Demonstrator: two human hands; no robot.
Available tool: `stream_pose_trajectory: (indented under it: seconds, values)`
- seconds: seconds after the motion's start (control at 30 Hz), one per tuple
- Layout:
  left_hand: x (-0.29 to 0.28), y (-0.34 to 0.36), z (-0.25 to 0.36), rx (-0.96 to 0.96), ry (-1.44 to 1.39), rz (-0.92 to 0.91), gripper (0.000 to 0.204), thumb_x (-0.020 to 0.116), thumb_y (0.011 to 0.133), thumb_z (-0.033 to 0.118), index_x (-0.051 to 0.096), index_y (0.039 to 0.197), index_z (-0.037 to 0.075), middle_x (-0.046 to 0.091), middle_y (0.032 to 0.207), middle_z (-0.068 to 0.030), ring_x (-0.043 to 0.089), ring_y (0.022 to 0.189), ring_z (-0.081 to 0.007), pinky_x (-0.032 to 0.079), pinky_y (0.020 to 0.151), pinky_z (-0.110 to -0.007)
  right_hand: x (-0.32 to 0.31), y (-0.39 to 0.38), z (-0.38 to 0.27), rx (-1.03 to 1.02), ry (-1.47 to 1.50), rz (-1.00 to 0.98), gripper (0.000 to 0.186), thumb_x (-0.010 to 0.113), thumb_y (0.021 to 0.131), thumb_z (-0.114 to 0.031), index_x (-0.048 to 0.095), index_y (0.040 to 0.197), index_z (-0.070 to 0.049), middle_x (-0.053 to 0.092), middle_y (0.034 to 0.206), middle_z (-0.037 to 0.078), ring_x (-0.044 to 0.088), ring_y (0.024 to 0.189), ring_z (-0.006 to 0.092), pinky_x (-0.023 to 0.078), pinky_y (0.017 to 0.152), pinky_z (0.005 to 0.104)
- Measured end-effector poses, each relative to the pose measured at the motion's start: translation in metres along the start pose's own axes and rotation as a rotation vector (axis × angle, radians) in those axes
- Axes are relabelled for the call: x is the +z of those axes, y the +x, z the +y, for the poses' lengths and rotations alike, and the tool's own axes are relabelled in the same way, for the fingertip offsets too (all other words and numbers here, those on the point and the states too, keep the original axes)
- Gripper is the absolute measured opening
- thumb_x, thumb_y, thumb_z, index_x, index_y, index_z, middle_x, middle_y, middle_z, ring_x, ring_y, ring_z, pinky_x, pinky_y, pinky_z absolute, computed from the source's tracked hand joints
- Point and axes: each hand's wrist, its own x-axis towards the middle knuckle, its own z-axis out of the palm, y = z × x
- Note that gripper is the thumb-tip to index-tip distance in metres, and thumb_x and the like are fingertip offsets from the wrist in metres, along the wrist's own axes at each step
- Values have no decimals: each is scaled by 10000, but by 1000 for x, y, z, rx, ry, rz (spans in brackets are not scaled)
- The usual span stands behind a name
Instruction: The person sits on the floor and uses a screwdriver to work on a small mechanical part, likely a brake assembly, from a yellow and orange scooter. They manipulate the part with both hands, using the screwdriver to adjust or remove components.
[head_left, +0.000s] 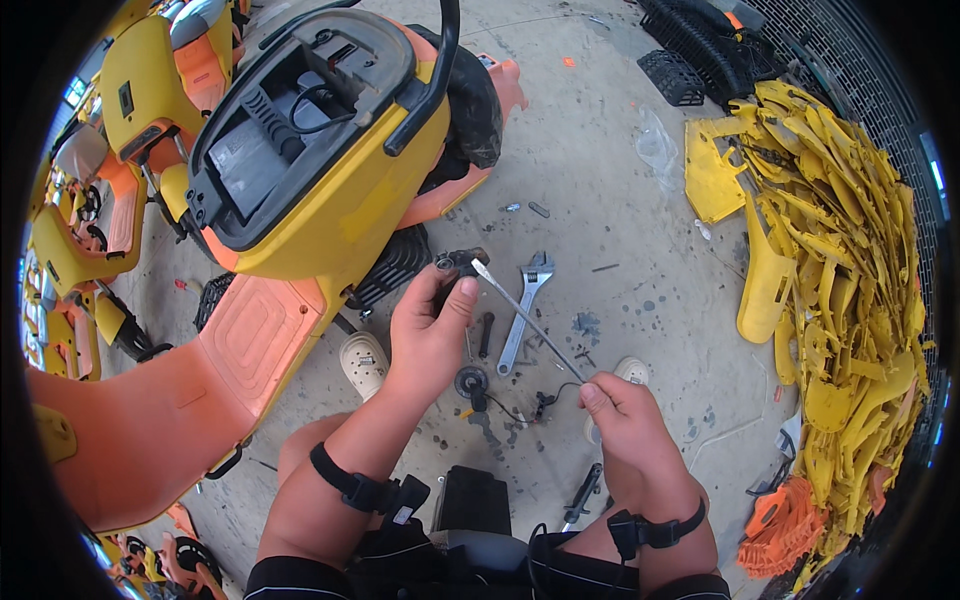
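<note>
My left hand [432, 315] is closed around a small dark mechanical part [460, 262], pinched between thumb and fingers; its exact kind is not clear. From the right, my right hand [622, 412] grips a long flat-tip screwdriver [532, 325], its handle hidden in the fist. The screwdriver's pale tip touches or lies just in front of the dark part; which one I cannot tell. Below the hands, an adjustable wrench [524, 315] lies on the floor. Beside it are a short black rod-like piece [486, 335] and a round black part [471, 383] with a thin cable.
A yellow and orange scooter [340, 190] with an uncovered seat compartment stands close on the left, with more scooters [150, 90] behind. Yellow panels [835, 290] are piled at right, orange pieces [783, 530] nearer. A black shock absorber-like part [583, 495] lies by my right leg.
</note>
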Motion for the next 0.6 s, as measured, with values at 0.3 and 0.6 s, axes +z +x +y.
stream_pose_trajectory:
  seconds: [0.3,0.6]
  values:
    - [-1,-4,4,66,44,54,192,674,1048,149,652,1185,15,630,920,13,564,804,-73,480,714,-246,-8,2,-6,234,297,-262,385,530,1112,-338,655,930,-23,523,683,-11,478,598,81,407,582,254]
    - [12,-7,1,73,500,65,248,734,985,159,679,1156,-12,704,980,-168,678,869,-244,539,800,-339,16,9,-11,64,957,17,411,521,1120,-392,628,927,-45,520,679,-19,449,578,84,410,558,270]
